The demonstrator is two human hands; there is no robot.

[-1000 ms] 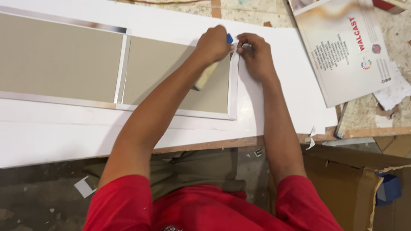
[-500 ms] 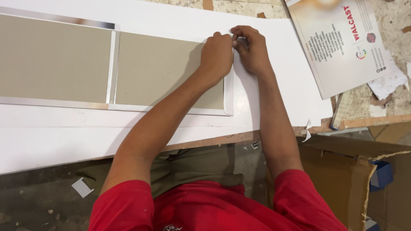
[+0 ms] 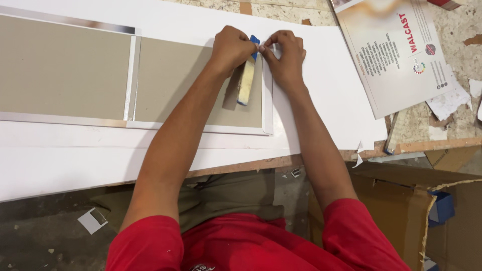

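Note:
My left hand [image 3: 231,49] is closed around a flat scraper tool [image 3: 246,80] with a blue end and a pale worn handle, held over the top right corner of a grey board [image 3: 170,80]. My right hand [image 3: 285,57] rests beside it, its fingertips pinching the folded white paper edge [image 3: 267,100] at that corner. A second, larger grey board [image 3: 60,70] lies to the left, with a narrow white gap between the two. Both boards sit on a big white sheet [image 3: 321,100] spread over the workbench.
A printed white cover sheet [image 3: 396,55] lies at the upper right on the worn bench top [image 3: 452,20]. Paper scraps [image 3: 447,105] lie near it. An open cardboard box [image 3: 401,200] stands below the bench at right. A small white scrap [image 3: 91,221] lies on the floor.
The scraper tool, hidden under my left hand half a second ago, now shows again, pointing down from my fist. Both hands stay at the board's top right corner.

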